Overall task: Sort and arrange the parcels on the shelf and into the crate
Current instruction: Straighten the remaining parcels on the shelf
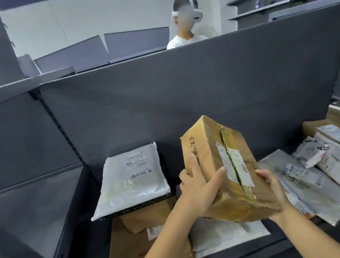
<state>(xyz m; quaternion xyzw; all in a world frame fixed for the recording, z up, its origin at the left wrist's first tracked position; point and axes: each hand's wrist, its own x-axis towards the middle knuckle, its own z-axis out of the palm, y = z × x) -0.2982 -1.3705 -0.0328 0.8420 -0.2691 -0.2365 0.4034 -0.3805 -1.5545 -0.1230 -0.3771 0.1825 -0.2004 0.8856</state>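
One cardboard box (210,152) in the grip of left hand (198,190) and right hand (274,189), one white mailer (132,180) nearby.

The cardboard box (213,156) has printed characters on its side ending in "-XF". A grey bag (310,153) on the right shows the letters "ED". The label on the white bag (131,184) is too small to read.

You are seeing a bright, evenly lit scene, with cool light falling from overhead. Glare is bouncing off the taped top of the cardboard box (213,160) and washing out the white mailer (131,184), while the dark shelf panel (182,90) is reading flat and dull. A soft shadow is pooling beneath the box. Straight edges are bowing toward the corners, and fine print is blurring.
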